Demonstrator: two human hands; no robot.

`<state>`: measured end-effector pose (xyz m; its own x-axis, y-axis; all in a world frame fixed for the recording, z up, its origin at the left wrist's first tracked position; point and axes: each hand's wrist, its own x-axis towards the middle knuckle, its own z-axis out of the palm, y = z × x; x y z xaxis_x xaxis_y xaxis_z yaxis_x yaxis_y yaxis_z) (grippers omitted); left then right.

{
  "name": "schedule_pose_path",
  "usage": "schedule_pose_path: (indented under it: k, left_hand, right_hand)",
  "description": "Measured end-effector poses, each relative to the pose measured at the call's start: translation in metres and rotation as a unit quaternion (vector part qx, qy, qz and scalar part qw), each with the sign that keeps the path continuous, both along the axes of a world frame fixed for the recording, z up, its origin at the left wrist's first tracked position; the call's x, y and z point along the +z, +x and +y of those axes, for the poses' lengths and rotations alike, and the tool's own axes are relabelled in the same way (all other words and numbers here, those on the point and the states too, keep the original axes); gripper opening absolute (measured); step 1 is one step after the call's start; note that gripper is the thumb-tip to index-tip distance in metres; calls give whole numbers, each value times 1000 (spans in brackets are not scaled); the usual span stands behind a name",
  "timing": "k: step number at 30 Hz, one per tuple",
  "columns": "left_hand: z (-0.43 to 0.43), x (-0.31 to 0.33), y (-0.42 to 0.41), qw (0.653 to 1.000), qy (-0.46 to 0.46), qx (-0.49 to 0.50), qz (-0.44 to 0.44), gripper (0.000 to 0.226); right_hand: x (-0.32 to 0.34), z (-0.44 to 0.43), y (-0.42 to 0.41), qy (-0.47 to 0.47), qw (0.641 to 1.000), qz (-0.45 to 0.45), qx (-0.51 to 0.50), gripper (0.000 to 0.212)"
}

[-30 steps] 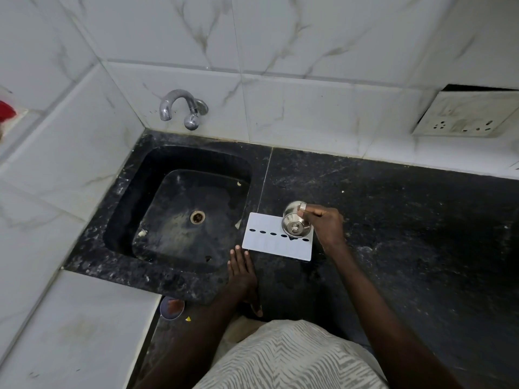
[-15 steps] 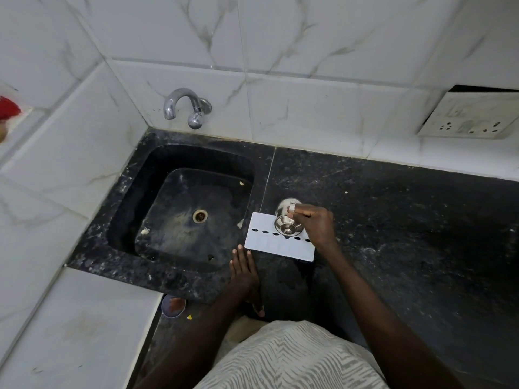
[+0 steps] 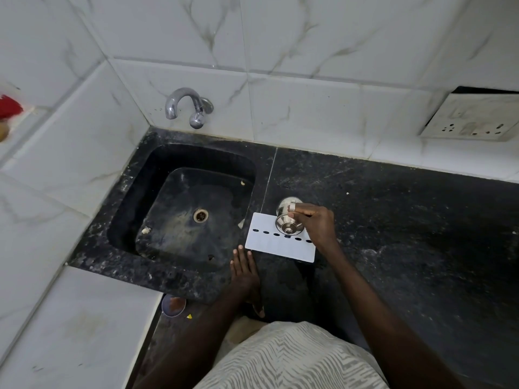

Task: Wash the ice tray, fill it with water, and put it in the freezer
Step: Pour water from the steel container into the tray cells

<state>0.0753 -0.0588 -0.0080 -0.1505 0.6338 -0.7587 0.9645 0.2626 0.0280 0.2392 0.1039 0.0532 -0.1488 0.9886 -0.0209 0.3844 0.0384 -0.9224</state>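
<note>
One white ice tray (image 3: 280, 249) is lying in view, with six dark holes showing in a row across it; one steel cup (image 3: 289, 220) is showing; two hands are showing, one left hand (image 3: 244, 272) and one right hand (image 3: 318, 224); one black sink (image 3: 179, 158) is sitting in one tabletop (image 3: 393, 220), carrying one drain (image 3: 200, 215); one tap (image 3: 186, 103) is sticking out of the wall; one socket plate (image 3: 474, 116) is hanging on the tiles; one small round dish (image 3: 173, 304) is peeking out below the tabletop's edge

Head view, looking steeply down, close
</note>
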Motion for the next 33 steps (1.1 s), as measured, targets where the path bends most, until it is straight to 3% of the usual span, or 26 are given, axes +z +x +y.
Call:
schedule_pose_path:
  k: [22, 33]
  left_hand:
    - [-1, 2, 1, 1000, 10, 5, 3, 160]
    - [3, 0, 0, 1000, -16, 8, -4, 171]
  right_hand:
    - [8, -6, -25, 10, 999, 18, 41, 22]
    - [8, -1, -29, -7, 1000, 25, 14, 21]
